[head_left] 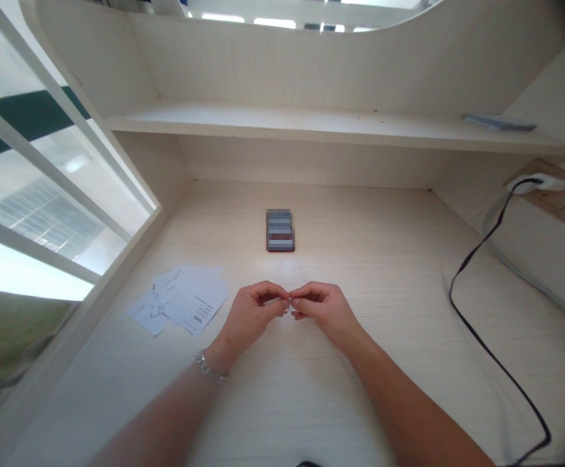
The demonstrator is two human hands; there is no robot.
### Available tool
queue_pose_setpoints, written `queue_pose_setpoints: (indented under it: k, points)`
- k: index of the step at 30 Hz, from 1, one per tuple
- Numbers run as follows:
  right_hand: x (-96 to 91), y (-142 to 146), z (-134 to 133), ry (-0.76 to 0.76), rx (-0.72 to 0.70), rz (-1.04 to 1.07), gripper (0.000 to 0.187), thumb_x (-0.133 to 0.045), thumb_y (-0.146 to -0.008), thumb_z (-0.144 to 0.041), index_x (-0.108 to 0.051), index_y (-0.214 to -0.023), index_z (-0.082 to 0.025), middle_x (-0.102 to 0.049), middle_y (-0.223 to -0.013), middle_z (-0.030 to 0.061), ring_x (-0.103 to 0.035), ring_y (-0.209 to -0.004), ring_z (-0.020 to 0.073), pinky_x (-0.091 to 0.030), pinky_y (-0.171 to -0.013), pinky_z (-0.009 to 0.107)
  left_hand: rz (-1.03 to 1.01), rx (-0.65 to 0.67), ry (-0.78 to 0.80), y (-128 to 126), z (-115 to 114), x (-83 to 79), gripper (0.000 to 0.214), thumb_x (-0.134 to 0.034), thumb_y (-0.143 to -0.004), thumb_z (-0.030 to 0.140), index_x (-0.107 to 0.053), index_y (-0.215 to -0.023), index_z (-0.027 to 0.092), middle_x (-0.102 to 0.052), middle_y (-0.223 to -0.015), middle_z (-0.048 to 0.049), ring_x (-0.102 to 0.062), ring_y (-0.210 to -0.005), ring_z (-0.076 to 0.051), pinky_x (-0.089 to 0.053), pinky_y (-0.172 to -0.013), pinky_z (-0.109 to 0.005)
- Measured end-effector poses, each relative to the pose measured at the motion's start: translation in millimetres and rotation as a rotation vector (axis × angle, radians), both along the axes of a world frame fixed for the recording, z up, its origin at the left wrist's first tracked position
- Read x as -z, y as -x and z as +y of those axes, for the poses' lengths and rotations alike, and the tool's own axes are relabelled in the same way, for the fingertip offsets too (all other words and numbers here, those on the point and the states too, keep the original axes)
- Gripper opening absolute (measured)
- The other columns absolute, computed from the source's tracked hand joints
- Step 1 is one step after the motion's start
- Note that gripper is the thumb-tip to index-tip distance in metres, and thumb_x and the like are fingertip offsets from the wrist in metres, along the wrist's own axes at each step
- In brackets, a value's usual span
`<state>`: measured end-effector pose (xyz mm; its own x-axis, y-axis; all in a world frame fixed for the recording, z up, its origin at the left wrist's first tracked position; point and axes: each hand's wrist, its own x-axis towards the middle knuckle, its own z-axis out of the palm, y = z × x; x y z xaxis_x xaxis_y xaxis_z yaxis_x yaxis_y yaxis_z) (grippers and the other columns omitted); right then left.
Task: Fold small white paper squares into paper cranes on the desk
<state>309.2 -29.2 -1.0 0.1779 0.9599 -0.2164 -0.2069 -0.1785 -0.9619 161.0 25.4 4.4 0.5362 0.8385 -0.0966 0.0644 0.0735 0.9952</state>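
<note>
Over the middle of the pale wooden desk [282, 402], my left hand [257, 308] and my right hand [325, 308] meet at the fingertips. Both are closed in a pinch on a small whitish piece [290, 304], mostly covered by the fingers; its kind cannot be made out. A bracelet [209, 366] circles my left wrist. Beyond the hands lies a dark rectangular object [280, 230] with a blurred-out face. Left of my left hand, several white printed sheets [180, 295] overlap on the desk.
A raised shelf [311, 120] spans the back, with a flat bluish item [500, 122] at its right end. From a wall socket [554, 185] a black cable [481, 347] runs down the right side. White bars [34, 146] stand along the left edge.
</note>
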Motion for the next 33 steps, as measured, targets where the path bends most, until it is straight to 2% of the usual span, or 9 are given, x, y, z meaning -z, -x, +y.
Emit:
queue_pose_setpoints:
  k: [12,17,23,29,33]
  points:
    - [1.4,-1.4,0.0,-0.002,-0.077,0.024,0.015,-0.071,-0.062,-0.025,-0.064,-0.07,-0.015,-0.065,-0.063,0.0014,-0.061,-0.057,0.0132,-0.051,-0.055,0.027,0.017,0.024,0.016,-0.3,1.4,-0.2,0.006,-0.063,-0.068,0.017,-0.066,-0.072,0.014,-0.064,-0.064,-0.0012,-0.055,-0.059,-0.01,-0.044,-0.057,-0.021]
    - [-0.6,-0.9,0.6,0.02,-0.069,0.077,0.02,-0.07,-0.063,-0.033,-0.063,-0.072,-0.016,-0.062,-0.067,0.0,-0.059,-0.061,0.0126,-0.052,-0.056,0.027,0.037,0.044,-0.035,1.0,0.5,2.4,0.008,-0.062,-0.07,0.019,-0.066,-0.075,0.014,-0.065,-0.069,-0.0029,-0.057,-0.063,-0.012,-0.046,-0.061,-0.023]
    - [0.6,-0.8,2.0,0.008,-0.05,-0.002,0.023,-0.071,-0.061,-0.034,-0.064,-0.074,-0.016,-0.063,-0.067,0.0009,-0.059,-0.061,0.0126,-0.051,-0.057,0.027,0.021,0.019,-0.047,1.7,0.1,4.7,0.014,-0.064,-0.069,0.024,-0.065,-0.079,0.014,-0.066,-0.077,-0.0049,-0.059,-0.068,-0.014,-0.049,-0.064,-0.026]
    - [2.8,-2.6,2.2,-0.031,-0.025,-0.077,0.019,-0.068,-0.064,-0.03,-0.064,-0.075,-0.015,-0.063,-0.065,0.001,-0.058,-0.059,0.0124,-0.05,-0.056,0.027,-0.012,-0.002,0.085,0.0,1.9,-0.2,0.012,-0.062,-0.066,0.015,-0.066,-0.077,0.013,-0.066,-0.072,-0.0037,-0.06,-0.066,-0.013,-0.05,-0.063,-0.026]
    - [5.9,-2.8,1.9,-0.071,-0.002,-0.159,0.015,-0.066,-0.067,-0.026,-0.063,-0.077,-0.016,-0.062,-0.064,0.0007,-0.057,-0.057,0.0124,-0.048,-0.053,0.026,-0.059,-0.021,0.168,-1.6,2.4,-1.9,0.011,-0.061,-0.068,0.015,-0.065,-0.078,0.013,-0.066,-0.073,-0.0033,-0.061,-0.066,-0.013,-0.052,-0.063,-0.026]
